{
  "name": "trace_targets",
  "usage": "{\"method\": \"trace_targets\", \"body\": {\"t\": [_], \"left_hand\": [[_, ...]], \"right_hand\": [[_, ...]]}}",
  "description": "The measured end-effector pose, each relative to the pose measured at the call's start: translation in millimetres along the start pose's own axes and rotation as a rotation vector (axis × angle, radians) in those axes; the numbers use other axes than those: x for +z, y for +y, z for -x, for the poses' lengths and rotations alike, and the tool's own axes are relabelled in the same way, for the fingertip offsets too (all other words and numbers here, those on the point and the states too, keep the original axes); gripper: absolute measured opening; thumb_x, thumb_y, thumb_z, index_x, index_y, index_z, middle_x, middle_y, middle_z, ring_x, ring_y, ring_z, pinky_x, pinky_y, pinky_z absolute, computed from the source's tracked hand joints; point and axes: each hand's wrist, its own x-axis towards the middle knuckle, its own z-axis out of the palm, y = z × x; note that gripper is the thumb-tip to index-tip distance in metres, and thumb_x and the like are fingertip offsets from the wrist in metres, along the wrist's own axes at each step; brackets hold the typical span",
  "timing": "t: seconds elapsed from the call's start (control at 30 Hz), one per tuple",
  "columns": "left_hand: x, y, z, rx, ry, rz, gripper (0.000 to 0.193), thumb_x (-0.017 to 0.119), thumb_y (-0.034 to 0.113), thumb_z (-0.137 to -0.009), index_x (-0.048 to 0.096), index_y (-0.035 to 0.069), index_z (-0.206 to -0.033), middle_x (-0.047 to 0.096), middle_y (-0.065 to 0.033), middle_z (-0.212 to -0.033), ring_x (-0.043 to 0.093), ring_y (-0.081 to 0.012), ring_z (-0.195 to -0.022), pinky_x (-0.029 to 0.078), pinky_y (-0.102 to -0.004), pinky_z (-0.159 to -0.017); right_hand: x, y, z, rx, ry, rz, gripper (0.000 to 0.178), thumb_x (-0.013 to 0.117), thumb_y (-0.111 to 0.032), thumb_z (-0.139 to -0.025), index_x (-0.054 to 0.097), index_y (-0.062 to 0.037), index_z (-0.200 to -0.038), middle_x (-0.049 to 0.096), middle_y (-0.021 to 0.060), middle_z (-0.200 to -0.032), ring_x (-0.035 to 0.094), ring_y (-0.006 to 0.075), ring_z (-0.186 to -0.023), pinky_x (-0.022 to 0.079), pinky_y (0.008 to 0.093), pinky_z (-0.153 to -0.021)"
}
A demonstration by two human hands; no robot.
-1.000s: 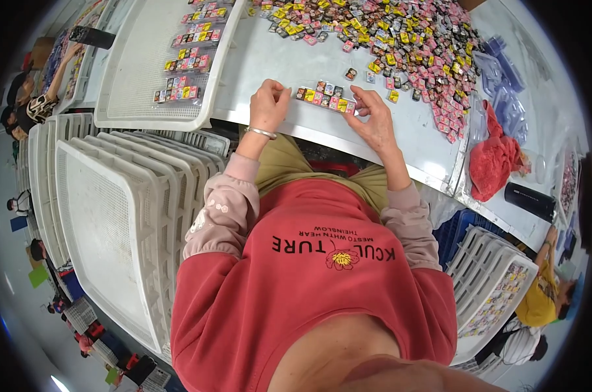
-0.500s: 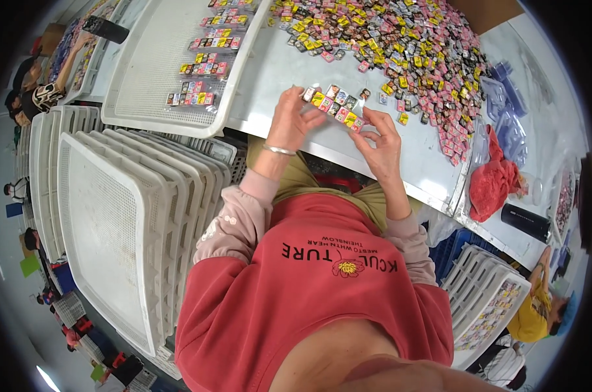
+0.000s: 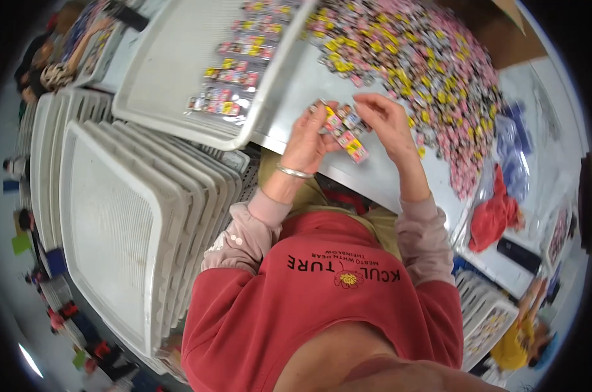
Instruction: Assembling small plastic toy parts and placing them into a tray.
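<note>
One pack of small coloured pieces [image 3: 346,138], tilted, over the table [image 3: 290,108], pinched in my left hand [image 3: 304,145]. My right hand [image 3: 390,125]: fingers bent beside it; grip blurred, cannot tell. Beyond: loose pile [image 3: 426,72]. Left: white tray [image 3: 168,75], similar packs [image 3: 234,73].

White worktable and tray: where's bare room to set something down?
Tray: wide bare stretch left of the block packs. Worktable: patch between the tray's right rim and the block pile; strip between right hand and pile. Crowded: the pile's area, and farther right, with red cloth and clear plastic.
</note>
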Motion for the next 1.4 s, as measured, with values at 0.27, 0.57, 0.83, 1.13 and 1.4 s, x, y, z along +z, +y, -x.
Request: {"method": "trace_targets", "body": {"t": [0.27, 0.57, 0.83, 1.13, 1.4], "left_hand": [[5.2, 5.7, 3.4, -0.086, -0.003, 0.112, 0.037, 0.046, 0.032, -0.1, 0.044, 0.004, -0.125, 0.058, -0.0127, -0.119, 0.064, -0.0263, -0.103, 0.058, -0.0456, -0.083], [27.2, 128.7, -126.2, 0.295, -0.035, 0.303, 0.03, 0.045, 0.019, -0.1, 0.046, -0.002, -0.122, 0.055, -0.0172, -0.123, 0.056, -0.0317, -0.114, 0.047, -0.0527, -0.099], [-25.0, 290.9, -296.0, 0.548, 0.295, 0.192, 0.025, 0.043, 0.006, -0.095, 0.041, -0.003, -0.119, 0.053, -0.022, -0.12, 0.05, -0.0383, -0.117, 0.039, -0.0613, -0.102], [-146.0, 286.3, -456.8, 0.386, 0.837, -0.167, 0.015, 0.055, 0.008, -0.089, 0.053, 0.001, -0.102, 0.062, -0.0106, -0.082, 0.065, -0.024, -0.068, 0.056, -0.044, -0.054], [-139.1, 282.3, -495.1, 0.298, 0.748, -0.378, 0.017, 0.06, -0.002, -0.084, 0.054, -0.006, -0.1, 0.065, -0.0157, -0.079, 0.065, -0.0249, -0.058, 0.056, -0.0392, -0.047]], "right_hand": [[-0.8, 10.3, -10.5, 0.054, -0.019, -0.137, 0.014, 0.065, -0.015, -0.089, 0.065, -0.0016, -0.093, 0.061, -0.0028, -0.077, 0.051, 0.003, -0.066, 0.04, 0.0191, -0.058], [-17.3, 45.8, -47.8, -0.011, 0.166, -0.162, 0.023, 0.061, -0.022, -0.093, 0.065, 0.0006, -0.094, 0.061, -0.0002, -0.075, 0.054, 0.0065, -0.063, 0.043, 0.0206, -0.059], [11.4, 76.1, -28.4, -0.272, 0.189, 0.297, 0.005, 0.064, -0.007, -0.085, 0.065, -0.0021, -0.084, 0.059, 0.0071, -0.07, 0.054, 0.0141, -0.056, 0.043, 0.0279, -0.052], [16.2, 65.7, -33.1, -0.261, 0.127, 0.373, 0.008, 0.067, 0.003, -0.077, 0.065, -0.0024, -0.083, 0.062, 0.0094, -0.075, 0.06, 0.0211, -0.059, 0.046, 0.0285, -0.053], [13.1, 69.3, -38.8, -0.205, 0.116, 0.382, 0.014, 0.069, 0.004, -0.072, 0.065, -0.0033, -0.083, 0.063, 0.009, -0.075, 0.062, 0.0253, -0.064, 0.049, 0.0318, -0.056]]}}
